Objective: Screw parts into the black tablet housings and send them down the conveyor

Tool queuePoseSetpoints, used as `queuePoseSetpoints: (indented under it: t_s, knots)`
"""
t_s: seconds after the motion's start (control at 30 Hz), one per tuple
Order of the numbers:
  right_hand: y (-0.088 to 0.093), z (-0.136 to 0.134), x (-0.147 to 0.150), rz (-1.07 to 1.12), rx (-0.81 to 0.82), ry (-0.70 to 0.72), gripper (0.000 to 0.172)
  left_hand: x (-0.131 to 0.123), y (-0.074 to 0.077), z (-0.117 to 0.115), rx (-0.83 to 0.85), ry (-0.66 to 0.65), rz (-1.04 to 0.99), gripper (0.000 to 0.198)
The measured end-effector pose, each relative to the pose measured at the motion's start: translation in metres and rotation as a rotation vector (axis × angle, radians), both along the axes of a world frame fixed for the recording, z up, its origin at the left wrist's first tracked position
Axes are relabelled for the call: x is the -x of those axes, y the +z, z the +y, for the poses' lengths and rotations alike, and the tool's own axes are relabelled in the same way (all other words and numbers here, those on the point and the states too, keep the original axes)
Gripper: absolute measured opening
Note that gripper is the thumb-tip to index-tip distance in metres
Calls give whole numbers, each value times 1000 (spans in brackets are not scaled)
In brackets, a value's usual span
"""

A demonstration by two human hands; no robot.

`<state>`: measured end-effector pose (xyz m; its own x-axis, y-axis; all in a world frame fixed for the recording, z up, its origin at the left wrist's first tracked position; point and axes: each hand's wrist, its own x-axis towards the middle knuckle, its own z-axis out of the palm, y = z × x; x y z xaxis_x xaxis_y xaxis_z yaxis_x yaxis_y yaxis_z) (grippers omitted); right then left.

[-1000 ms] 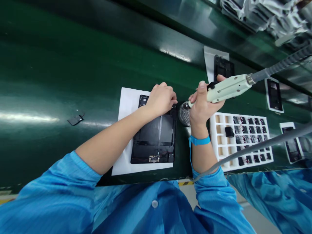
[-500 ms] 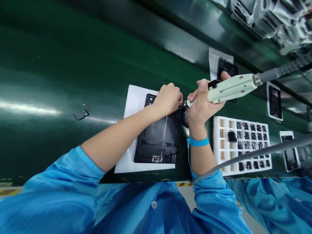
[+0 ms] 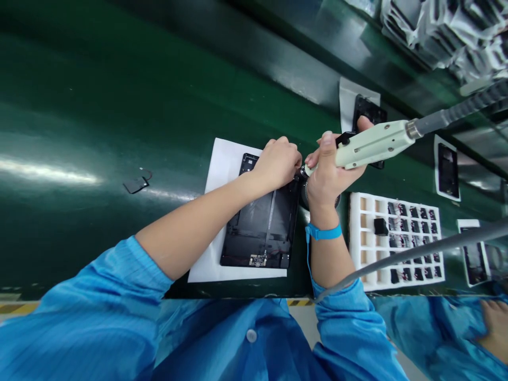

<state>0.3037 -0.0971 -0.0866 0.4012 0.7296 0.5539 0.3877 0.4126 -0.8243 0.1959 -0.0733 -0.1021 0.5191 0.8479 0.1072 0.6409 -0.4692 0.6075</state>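
Note:
A black tablet back shell (image 3: 257, 227), with a small circuit board at its near edge, lies on a white sheet (image 3: 222, 159). My left hand (image 3: 278, 163) rests over the shell's far right corner, fingers curled together by the tool's tip; what they pinch is hidden. In my right hand (image 3: 327, 180) is a pale green electric screwdriver (image 3: 371, 145), lying nearly level with its tip pointing left at that corner. The tip's contact point is covered by my left fingers. Partly behind my right wrist shows a round metal object (image 3: 305, 196).
A white foam tray (image 3: 369, 238) with small black parts stands right. A grey cable (image 3: 416, 248) crosses over it. More shells (image 3: 447, 168) lie farther right, wrapped pieces (image 3: 456, 37) at the back. A small wired part (image 3: 136, 184) lies left. A co-worker's arm (image 3: 494, 328) shows lower right.
My hands and the screwdriver keep nearly the same place at the shell's corner. The view has shifted slightly. A co-worker's bare forearm has come into sight at the lower right.

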Motion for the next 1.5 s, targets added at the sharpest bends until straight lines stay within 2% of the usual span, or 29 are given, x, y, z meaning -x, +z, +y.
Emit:
queuePoseSetpoints:
  t_s: [0.2, 0.3, 0.4, 0.47, 0.5, 0.57, 0.7, 0.8, 0.93, 1.13, 1.3, 1.5]
  knots:
    - [-4, 4, 0, 156, -42, 50, 60, 3, -3, 1, -39, -1, 26, 23]
    - [11, -6, -2, 228, -24, 26, 59, 6, -3, 1, -60, -20, 51, 20]
    - [31, -31, -13, 295, -43, -27, 59, 8, -1, -2, -64, -50, 79, 18]
    - [35, -46, -24, 312, -70, -39, 57, 9, -2, -2, -63, -75, 110, 18]
    - [34, -52, -30, 319, -89, -75, 50, 10, -3, -1, -59, -92, 125, 19]
    - [26, -57, -39, 289, -81, -117, 49, 14, -5, 1, -49, -115, 153, 21]
    - [16, -60, -43, 334, -22, -27, 53, 23, -2, -5, -52, -60, 201, 21]
    - [18, -61, -44, 334, -17, 46, 59, 26, 4, -14, -43, 4, 187, 19]
    - [25, -62, -43, 295, -61, 86, 58, 30, 8, -21, -53, -52, 173, 22]
    - [31, -50, -20, 313, -35, 114, 58, 35, 3, -19, -34, -96, 39, 22]
    - [20, -39, 4, 243, 77, 127, 68, 32, 2, -18, -28, -79, 2, 17]
    - [11, -39, 3, 189, 89, 128, 68, 29, 2, -16, -16, -81, -18, 17]
